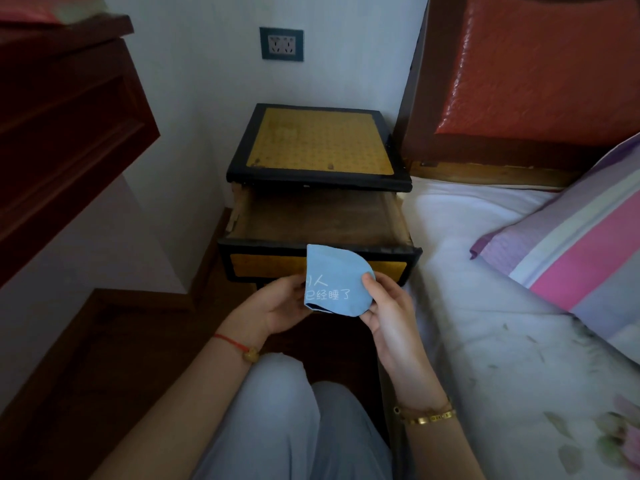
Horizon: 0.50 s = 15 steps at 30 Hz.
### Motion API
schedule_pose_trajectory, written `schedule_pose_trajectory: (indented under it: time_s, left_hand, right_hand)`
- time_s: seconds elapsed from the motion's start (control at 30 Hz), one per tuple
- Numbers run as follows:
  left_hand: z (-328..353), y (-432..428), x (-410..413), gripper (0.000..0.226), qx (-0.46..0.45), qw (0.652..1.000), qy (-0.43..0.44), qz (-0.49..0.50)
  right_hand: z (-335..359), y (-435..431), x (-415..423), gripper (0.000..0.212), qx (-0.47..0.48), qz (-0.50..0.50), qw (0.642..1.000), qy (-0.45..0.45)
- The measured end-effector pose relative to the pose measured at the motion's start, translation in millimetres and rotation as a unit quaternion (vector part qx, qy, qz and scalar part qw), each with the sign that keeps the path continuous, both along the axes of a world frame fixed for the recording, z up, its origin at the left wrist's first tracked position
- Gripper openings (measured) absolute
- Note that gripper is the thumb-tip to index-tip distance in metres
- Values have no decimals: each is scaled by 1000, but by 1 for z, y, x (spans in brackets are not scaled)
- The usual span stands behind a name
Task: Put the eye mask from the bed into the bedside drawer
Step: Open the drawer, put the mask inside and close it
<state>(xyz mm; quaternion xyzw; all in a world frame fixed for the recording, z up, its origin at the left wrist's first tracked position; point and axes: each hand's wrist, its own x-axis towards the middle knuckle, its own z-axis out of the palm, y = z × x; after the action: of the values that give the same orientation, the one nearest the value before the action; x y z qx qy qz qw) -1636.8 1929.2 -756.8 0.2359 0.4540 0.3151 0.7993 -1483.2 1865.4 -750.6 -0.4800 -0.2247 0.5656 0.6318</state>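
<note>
A light blue eye mask with white lettering is folded in half and held upright in front of the drawer's front panel. My left hand pinches its left edge and my right hand grips its right side. The bedside drawer is pulled out, and its bare wooden inside shows nothing in it. It belongs to a black bedside table with a yellow patterned top. The mask hangs just below the drawer's front rim.
The bed with a white sheet lies to the right, with a striped pillow and a red padded headboard. Dark wooden furniture juts out on the left. A wall socket sits above the table. My knees are below.
</note>
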Motion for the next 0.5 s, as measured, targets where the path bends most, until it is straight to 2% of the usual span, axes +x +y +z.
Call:
schedule_pose_trajectory:
  time_s: [0.27,0.37,0.5]
  left_hand:
    - [18,-20,-18,47,-48,998,-47,-17]
    - [26,-26,-28,50,-46,999,-2,-28]
    - [44,-30,-36,35,39,995,84,-27]
  right_hand:
    - [2,-8,-6,7,1,3,1000,-17]
    - [4,-7,-5,8,17,3,1000,-14]
    - [8,-1,-3,11,36,8,999,-29]
